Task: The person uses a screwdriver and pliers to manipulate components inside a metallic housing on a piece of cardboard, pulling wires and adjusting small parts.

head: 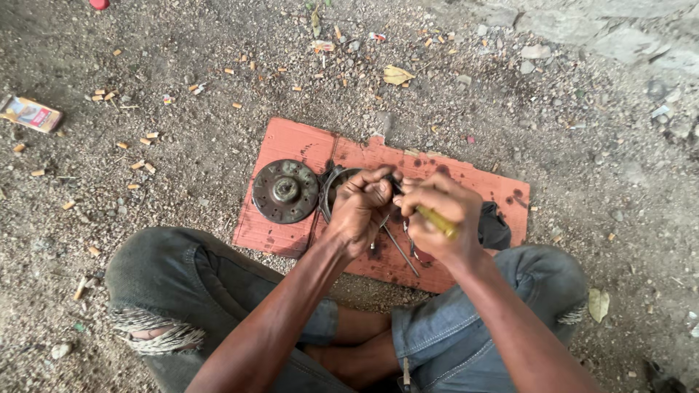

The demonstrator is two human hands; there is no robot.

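Observation:
I sit cross-legged on gravel over a reddish stained board (466,182). My left hand (360,207) grips the rim of a round metal housing (331,182) that it mostly hides. My right hand (437,218) is closed on a yellow-handled screwdriver (437,222), its tip pointing into the housing between my hands. A dark, greasy round metal disc (285,191) with a central hub lies flat on the board just left of my left hand. A thin metal rod (402,253) lies on the board below my hands.
A black rag (495,227) lies on the board at my right hand. The ground around holds cigarette butts, pebbles, dry leaves (397,74), and a small flattened packet (30,113) at the far left. My knees (160,280) flank the board's near edge.

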